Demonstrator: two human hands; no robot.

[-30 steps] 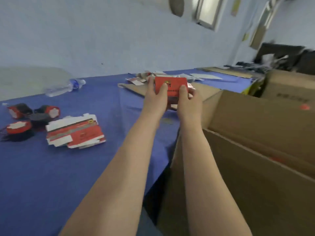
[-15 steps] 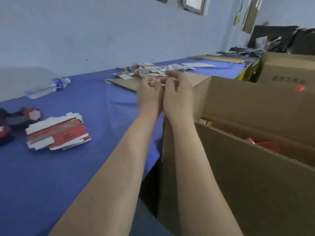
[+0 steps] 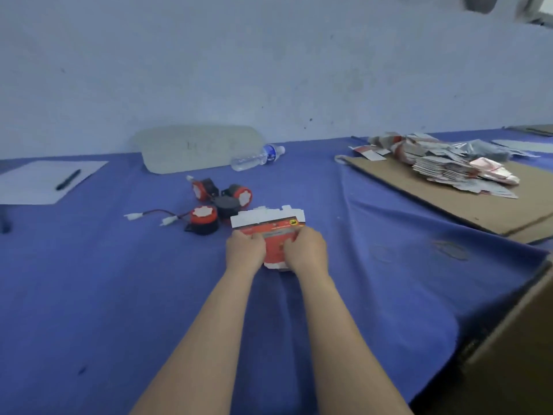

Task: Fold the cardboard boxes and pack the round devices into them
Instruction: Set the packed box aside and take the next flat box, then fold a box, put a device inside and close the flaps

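Desk (image 3: 119,295): covered with a blue cloth and set against a pale wall.

Stack of flat red-and-white cardboard boxes (image 3: 269,224): unfolded, lying on the cloth at the middle of the desk, directly in front of the person.

Left hand (image 3: 244,250): on the near left part of the stack, with the fingers curled and gripping the top cardboard.

Right hand (image 3: 305,250): on the near right part of the same stack, with the fingers likewise curled and gripping it.

Round red-and-black devices: one (image 3: 204,219) is just beside the stack's far left corner. Two more (image 3: 201,188) (image 3: 241,195) lie behind it, with a dark round one (image 3: 226,205) between them. All are loose on the cloth, none boxed. Thin wires with white plugs (image 3: 149,215) trail to the left.

Clear plastic water bottle (image 3: 257,157): on its side near the wall.

White paper sheet (image 3: 36,187): far left, with a black pen (image 3: 68,179) lying on it.

Brown cardboard sheet (image 3: 449,205): flat on the right, carrying a loose pile of flat box blanks (image 3: 449,167).

Large brown corrugated carton (image 3: 523,339): against the desk's right edge, only partly in view.
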